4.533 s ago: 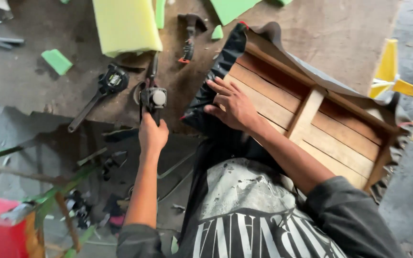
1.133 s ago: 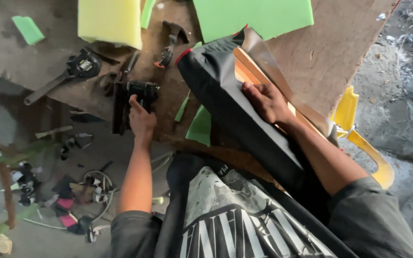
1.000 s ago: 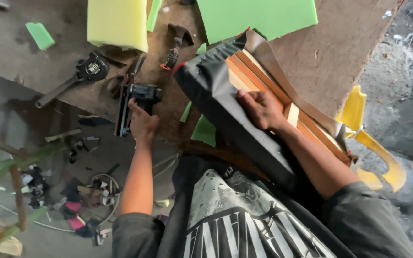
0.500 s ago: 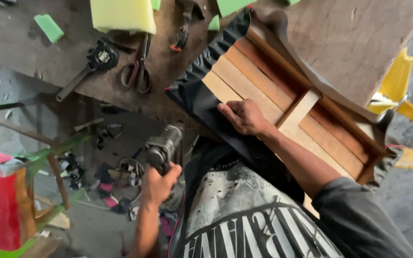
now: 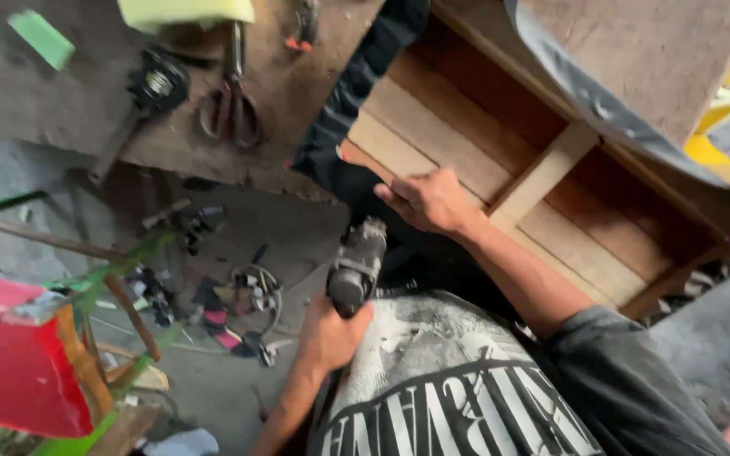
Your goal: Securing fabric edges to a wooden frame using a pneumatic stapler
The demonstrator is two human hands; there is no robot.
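My left hand [image 5: 329, 331] grips a dark staple gun [image 5: 356, 263] by its handle, held off the bench near my chest, its nose pointing up at the frame's near edge. My right hand [image 5: 427, 201] presses flat on the near edge of a wooden seat frame [image 5: 551, 169] made of slats with one cross brace. Black fabric [image 5: 356, 93] wraps the frame's left side and hangs over the bench edge below my right hand.
The worn wooden workbench [image 5: 86, 118] carries scissors [image 5: 228, 101], a black hand tool [image 5: 149, 93], a yellow-green foam block [image 5: 186, 12] and a green foam scrap [image 5: 40, 38]. A red stool [image 5: 10, 363] stands lower left. Cables and scraps litter the floor [image 5: 230, 304].
My left hand lifted the staple gun off the bench and brought it down toward my body, then up near the frame's edge. My right hand shifted along the frame, which turned slat-side up.
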